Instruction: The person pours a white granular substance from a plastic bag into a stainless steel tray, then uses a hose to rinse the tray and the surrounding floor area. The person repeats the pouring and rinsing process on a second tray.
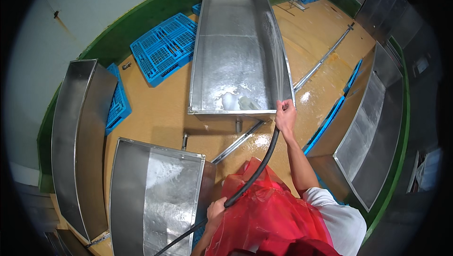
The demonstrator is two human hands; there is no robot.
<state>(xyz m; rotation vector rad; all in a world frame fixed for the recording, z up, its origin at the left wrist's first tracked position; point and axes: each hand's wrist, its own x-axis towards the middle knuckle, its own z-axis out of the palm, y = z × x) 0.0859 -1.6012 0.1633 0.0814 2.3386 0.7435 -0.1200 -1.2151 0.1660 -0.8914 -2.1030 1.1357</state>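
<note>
Wears a translucent red apron [269, 209] nearest the camera. Clasps a black hose [265, 164] beside the apron with the left hand [216, 207], closed round it. Grips the hose's far end with the right hand [286, 116], fisted at the near right corner of a long steel trough [231, 58], and sends a spray of water [279, 77] along the trough's right wall. Has another steel trough [172, 209] close on the left and a blue pallet [165, 46] farther off.

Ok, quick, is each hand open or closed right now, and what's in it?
Left hand: closed, holding the black hose.
Right hand: closed, holding the same hose, with water spraying into the metal tub.
</note>
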